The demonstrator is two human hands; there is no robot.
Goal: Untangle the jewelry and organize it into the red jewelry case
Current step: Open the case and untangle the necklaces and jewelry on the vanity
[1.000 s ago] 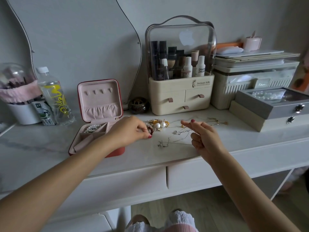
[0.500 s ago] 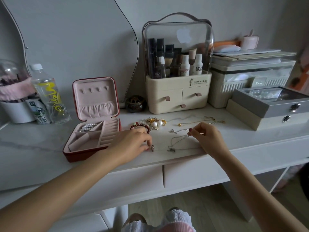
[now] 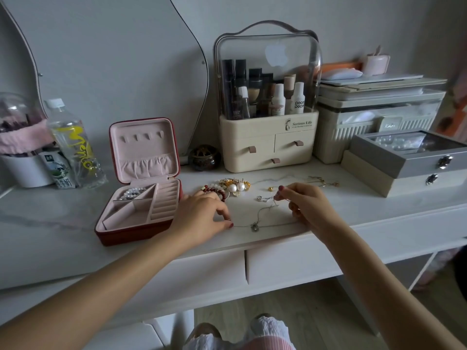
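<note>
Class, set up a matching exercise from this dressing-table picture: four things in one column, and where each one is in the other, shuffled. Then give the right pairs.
Things
1. pearl strand
2. silver chain
3. water bottle
4. red bead bracelet

Places
A. left of the red jewelry case
B. stretched between the left hand and the right hand
C. in the case's back-left compartment
D. on the tabletop, just behind the left hand

Pairs: 1-C, 2-B, 3-A, 4-D

A plain grey wall (image 3: 379,26) fills the upper frame under dim, soft light. A curved-edged mirror (image 3: 113,59) stands upper left. The white tabletop (image 3: 50,236) has two drawers (image 3: 290,263); wooden floor (image 3: 316,311) shows at the bottom.
</note>
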